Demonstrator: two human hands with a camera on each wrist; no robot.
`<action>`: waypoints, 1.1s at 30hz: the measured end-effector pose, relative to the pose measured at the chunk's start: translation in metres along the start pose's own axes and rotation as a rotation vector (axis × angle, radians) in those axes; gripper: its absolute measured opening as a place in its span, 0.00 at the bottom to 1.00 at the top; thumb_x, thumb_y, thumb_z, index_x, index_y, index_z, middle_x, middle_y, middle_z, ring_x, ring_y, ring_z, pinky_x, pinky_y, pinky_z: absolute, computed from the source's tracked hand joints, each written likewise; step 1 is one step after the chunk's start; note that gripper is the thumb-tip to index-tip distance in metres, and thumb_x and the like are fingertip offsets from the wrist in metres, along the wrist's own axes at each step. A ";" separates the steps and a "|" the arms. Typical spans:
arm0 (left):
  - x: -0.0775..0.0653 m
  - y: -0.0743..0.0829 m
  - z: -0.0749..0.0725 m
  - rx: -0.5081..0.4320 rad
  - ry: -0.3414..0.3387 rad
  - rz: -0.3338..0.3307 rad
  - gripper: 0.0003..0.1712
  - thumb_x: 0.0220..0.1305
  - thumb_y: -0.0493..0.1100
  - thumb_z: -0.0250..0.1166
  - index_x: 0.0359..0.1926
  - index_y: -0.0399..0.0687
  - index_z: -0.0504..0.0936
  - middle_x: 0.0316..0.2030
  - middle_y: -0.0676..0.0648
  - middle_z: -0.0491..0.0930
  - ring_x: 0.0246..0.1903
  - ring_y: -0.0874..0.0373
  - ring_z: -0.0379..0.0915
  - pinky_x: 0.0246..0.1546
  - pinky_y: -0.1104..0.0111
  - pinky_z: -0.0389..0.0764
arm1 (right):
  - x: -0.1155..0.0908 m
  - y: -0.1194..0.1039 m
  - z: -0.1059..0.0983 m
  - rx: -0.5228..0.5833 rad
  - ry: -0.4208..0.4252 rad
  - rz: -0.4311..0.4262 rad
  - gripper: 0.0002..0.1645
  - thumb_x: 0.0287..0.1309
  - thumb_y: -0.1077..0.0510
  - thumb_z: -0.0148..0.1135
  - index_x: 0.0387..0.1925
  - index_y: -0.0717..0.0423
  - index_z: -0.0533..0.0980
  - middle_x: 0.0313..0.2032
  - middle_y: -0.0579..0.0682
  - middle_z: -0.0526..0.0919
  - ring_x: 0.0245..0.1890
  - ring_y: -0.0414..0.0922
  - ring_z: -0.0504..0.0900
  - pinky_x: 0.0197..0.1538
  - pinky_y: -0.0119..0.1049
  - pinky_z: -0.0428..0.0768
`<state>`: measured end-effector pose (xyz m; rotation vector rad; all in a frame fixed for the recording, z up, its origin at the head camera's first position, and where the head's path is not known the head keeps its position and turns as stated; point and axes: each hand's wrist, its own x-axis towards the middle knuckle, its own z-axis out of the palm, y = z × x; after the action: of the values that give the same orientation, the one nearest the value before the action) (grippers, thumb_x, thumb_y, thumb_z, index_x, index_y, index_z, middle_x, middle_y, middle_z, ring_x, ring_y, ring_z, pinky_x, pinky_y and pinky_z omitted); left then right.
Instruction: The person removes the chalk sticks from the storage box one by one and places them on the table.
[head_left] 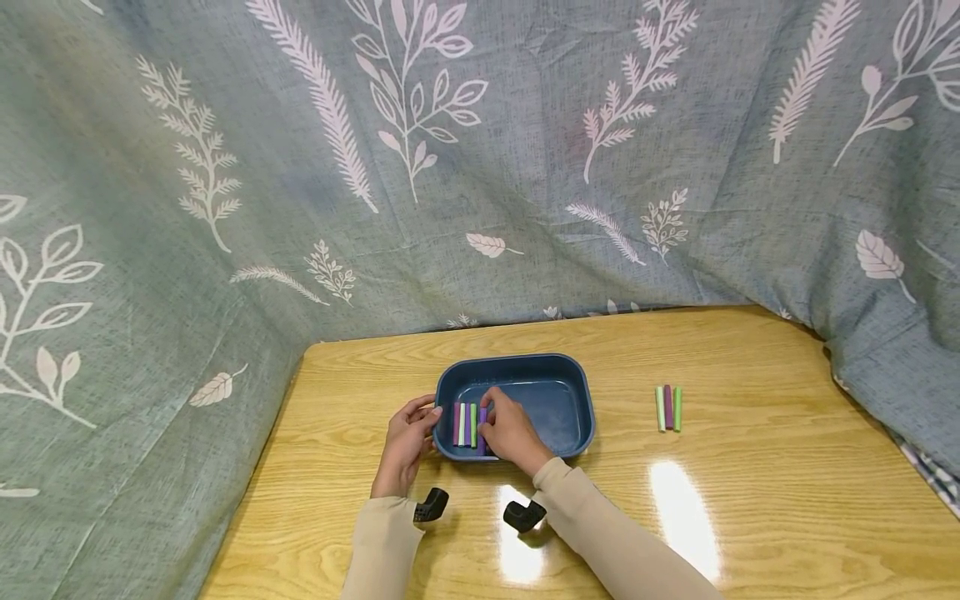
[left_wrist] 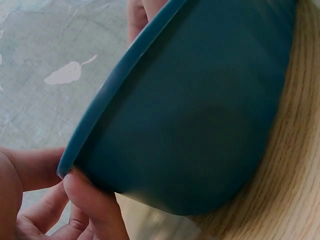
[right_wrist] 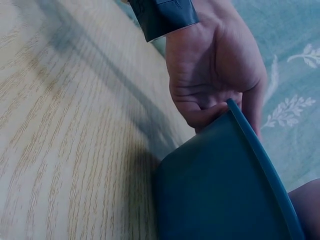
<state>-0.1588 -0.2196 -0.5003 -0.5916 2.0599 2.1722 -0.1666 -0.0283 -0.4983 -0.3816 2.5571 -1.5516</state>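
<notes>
A dark blue plastic tub (head_left: 551, 361) stands on the wooden table. Its left rim is pinched by my left hand (head_left: 408, 435), thumb over the edge and fingers outside; the left wrist view shows this left hand (left_wrist: 95, 202) close up. Several chalk sticks, purple, white and green (head_left: 473, 425), lie side by side at the tub's left end. Reaching in over the near wall, my right hand (head_left: 512, 429) pinches a purple chalk stick (head_left: 482, 442) beside that row. The right wrist view has mostly the tub's outer wall (right_wrist: 220, 180), which hides the sticks.
To the right of the tub, 3 more chalk sticks (head_left: 669, 408), pale green, purple and green, lie close together on the table (head_left: 750, 400). A leaf-patterned grey-blue cloth (head_left: 525, 167) hangs behind the table and along both sides.
</notes>
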 end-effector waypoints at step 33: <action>0.000 0.001 -0.002 0.012 -0.002 -0.003 0.21 0.76 0.34 0.64 0.66 0.35 0.77 0.43 0.45 0.82 0.31 0.60 0.76 0.23 0.72 0.74 | -0.019 0.007 -0.070 0.361 0.177 0.008 0.17 0.69 0.73 0.63 0.57 0.66 0.76 0.40 0.62 0.83 0.32 0.53 0.88 0.38 0.50 0.89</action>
<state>-0.1585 -0.2214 -0.4992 -0.5908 2.0685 2.1560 -0.1662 0.0395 -0.4720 -0.2000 2.3176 -2.0752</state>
